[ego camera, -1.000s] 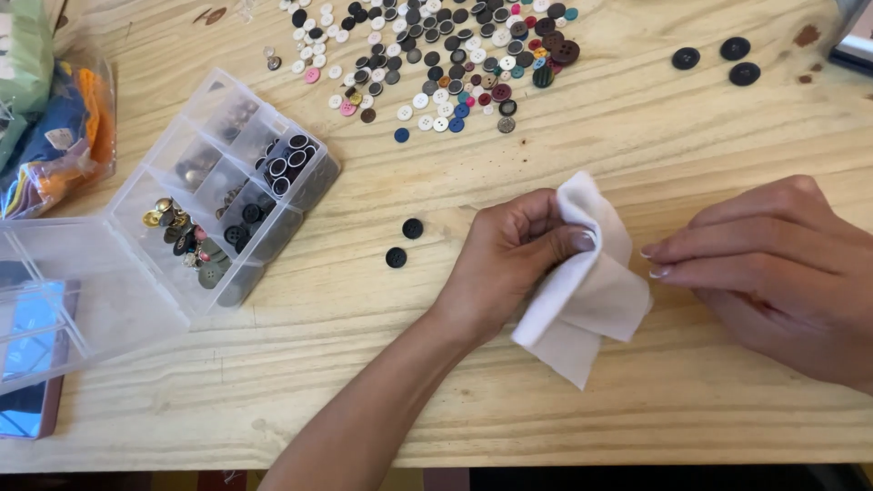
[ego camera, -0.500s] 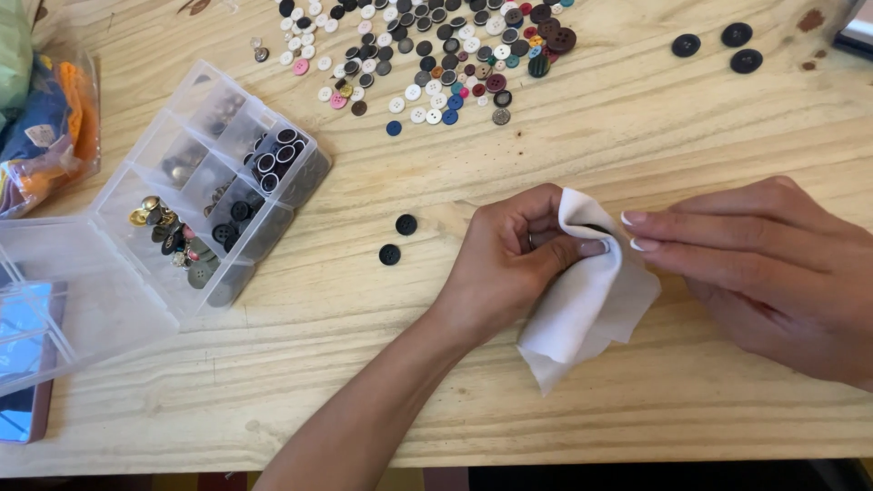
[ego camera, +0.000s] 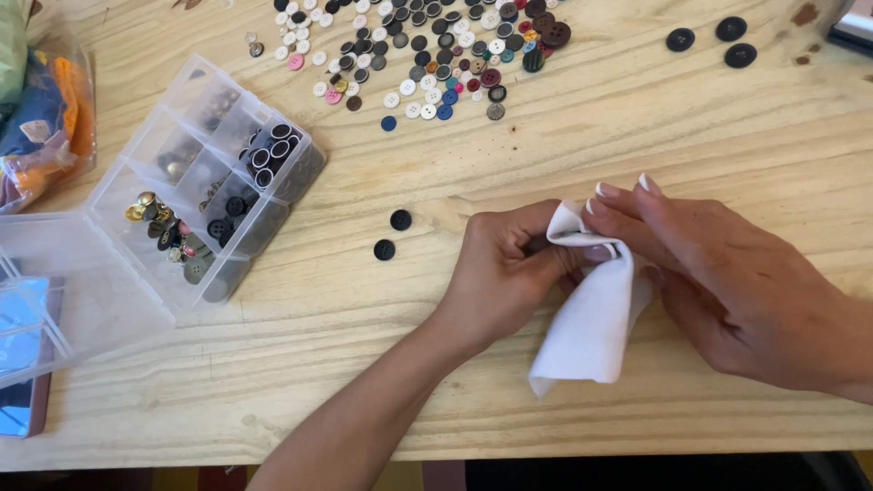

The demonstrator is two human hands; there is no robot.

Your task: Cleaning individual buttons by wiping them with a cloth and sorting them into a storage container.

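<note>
Since the earlier frame, right hand [ego camera: 737, 282] has closed in beside left hand [ego camera: 514, 264]; both pinch the white cloth [ego camera: 591, 318] near the table's [ego camera: 637, 136] front edge. Cloth appears light and limp: grip a folded edge.

We are pinching a white cloth [ego camera: 591, 314] between both hands, left [ego camera: 509, 268] and right [ego camera: 727, 273]; two black buttons [ego camera: 392, 234] are lying nearby on the wooden surface [ego camera: 364, 364].

Button pile [ego camera: 427, 55] (compartmented box [ego camera: 218, 182] nearby)
</note>
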